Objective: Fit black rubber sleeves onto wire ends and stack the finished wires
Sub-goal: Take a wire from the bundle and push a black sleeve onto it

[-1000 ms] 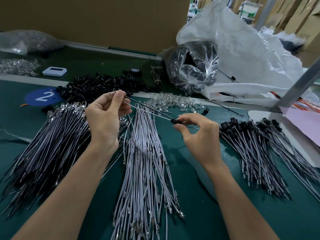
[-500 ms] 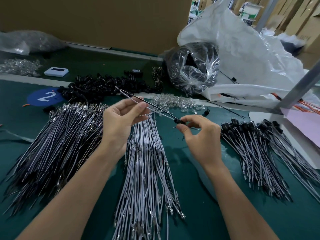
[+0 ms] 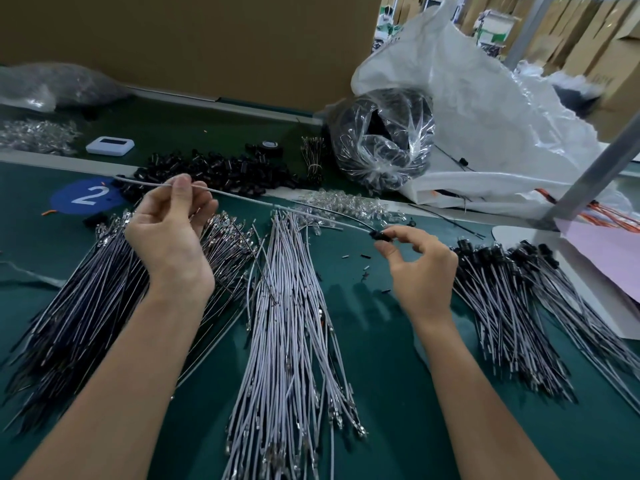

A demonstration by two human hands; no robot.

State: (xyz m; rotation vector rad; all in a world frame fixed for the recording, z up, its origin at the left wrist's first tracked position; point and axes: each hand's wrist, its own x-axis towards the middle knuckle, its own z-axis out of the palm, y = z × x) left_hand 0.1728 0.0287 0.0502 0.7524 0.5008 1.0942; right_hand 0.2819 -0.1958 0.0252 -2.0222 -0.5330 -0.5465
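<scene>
head view: over a green bench, the left hand [image 3: 169, 230] pinches a grey wire [image 3: 259, 201] near one end; the right hand [image 3: 419, 268] nips a black sleeve [image 3: 380, 234] at the other between thumb and forefinger. a sleeved stack [image 3: 502, 292] lies to the right, and many bare wires [image 3: 287, 323] await in the middle.

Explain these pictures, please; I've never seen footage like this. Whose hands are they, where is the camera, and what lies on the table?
No machine here: a person works bare-handed, and the single camera sits on their head, looking forward and down. The left hand pinches a grey wire near one end; the right hand pinches a black rubber sleeve at its other end. On the green table lie a middle pile of grey wires, a darker wire pile to its left, and at right a stack of wires with sleeves fitted. Behind them sits a heap of loose black sleeves.
</scene>
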